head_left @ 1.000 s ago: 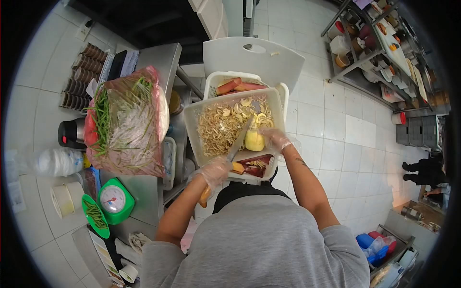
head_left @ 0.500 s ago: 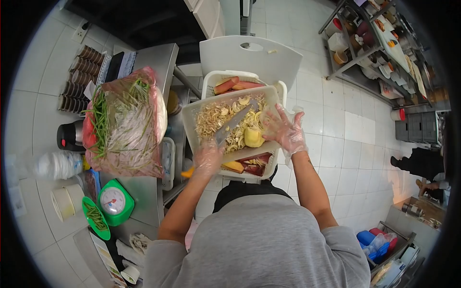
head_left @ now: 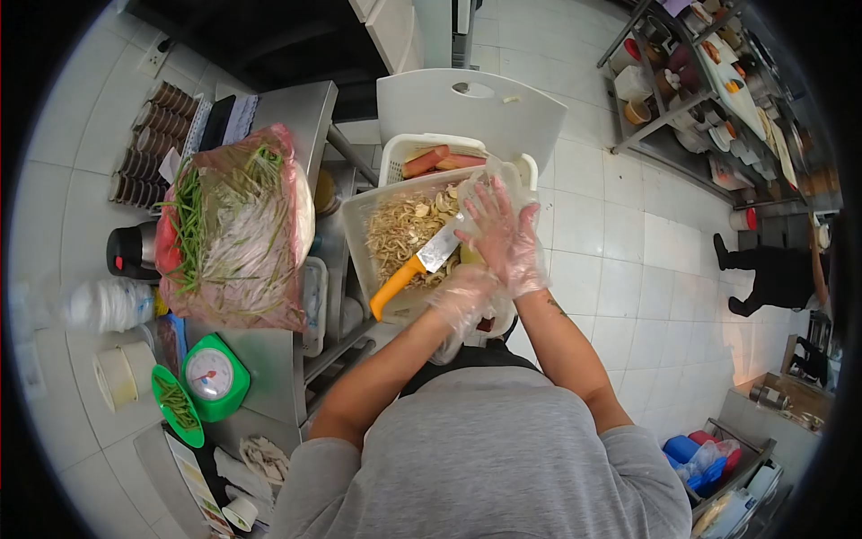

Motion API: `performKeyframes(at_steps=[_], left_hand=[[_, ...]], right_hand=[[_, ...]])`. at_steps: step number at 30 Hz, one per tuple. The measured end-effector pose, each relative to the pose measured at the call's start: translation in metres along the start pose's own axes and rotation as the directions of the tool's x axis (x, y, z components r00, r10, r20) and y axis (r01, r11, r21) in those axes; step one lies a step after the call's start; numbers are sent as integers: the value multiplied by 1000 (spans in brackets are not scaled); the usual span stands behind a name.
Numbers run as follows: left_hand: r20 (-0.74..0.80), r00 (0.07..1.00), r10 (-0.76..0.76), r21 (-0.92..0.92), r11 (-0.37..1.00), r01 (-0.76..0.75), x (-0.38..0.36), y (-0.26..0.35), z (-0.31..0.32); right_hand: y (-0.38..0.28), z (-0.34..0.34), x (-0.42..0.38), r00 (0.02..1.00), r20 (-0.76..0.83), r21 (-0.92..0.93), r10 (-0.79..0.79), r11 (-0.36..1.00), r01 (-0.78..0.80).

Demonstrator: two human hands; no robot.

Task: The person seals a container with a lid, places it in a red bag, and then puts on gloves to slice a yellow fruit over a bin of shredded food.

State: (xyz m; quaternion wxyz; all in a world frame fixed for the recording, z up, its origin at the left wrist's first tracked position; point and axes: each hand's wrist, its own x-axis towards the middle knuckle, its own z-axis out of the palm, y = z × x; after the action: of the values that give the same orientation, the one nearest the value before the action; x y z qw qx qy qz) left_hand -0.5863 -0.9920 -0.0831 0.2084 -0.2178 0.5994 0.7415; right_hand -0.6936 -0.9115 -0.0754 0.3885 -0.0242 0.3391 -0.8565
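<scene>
A pale plastic tub (head_left: 361, 235) before me holds shredded cream-coloured pieces (head_left: 404, 229). Across it rests a knife (head_left: 398, 286), its orange handle toward my left and its blade over the shreds; neither hand grips it. My right hand (head_left: 505, 235), in a clear plastic glove, is open with fingers stretched over the tub's right side. My gloved left hand (head_left: 467, 292) sits close against the right hand's lower palm; its fingertips are hidden. A yellow piece (head_left: 469, 255) shows only partly behind the hands. Under the tub is a white basket (head_left: 391, 162) with reddish pieces (head_left: 435, 160).
On the left steel counter (head_left: 301, 108) lie a pink bag of green stalks (head_left: 238, 234) and a green scale (head_left: 215, 377). A grey-white board (head_left: 471, 99) stands behind the basket. Shelving (head_left: 669, 117) is at upper right; another person (head_left: 777, 269) stands at far right.
My left hand has let go of the knife, which now lies in the tub, and moved right to my right hand. The right hand has shifted left over the tub.
</scene>
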Motion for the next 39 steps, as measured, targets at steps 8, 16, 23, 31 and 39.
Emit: performKeyframes(at_steps=[8,16,23,31,39], left_hand=[[-51,923,380,166,915,-368,0,-31,14],[-603,624,497,447,858,-252,15,22,-67],[-483,747,457,224,889,-399,4,28,-66],[-298,803,516,798,597,-87,0,-12,-101],[-339,941,10,778,565,275,-14,-8,-93]], right_hand=[[-13,-25,11,982,-184,-259,29,963,-77],[-2,51,-47,848,-112,-862,518,374,-343],[24,61,-44,752,209,-845,625,503,-182],[25,3,-53,935,29,-977,352,209,-48],[36,-34,-22,886,-450,-830,-113,-313,-462]])
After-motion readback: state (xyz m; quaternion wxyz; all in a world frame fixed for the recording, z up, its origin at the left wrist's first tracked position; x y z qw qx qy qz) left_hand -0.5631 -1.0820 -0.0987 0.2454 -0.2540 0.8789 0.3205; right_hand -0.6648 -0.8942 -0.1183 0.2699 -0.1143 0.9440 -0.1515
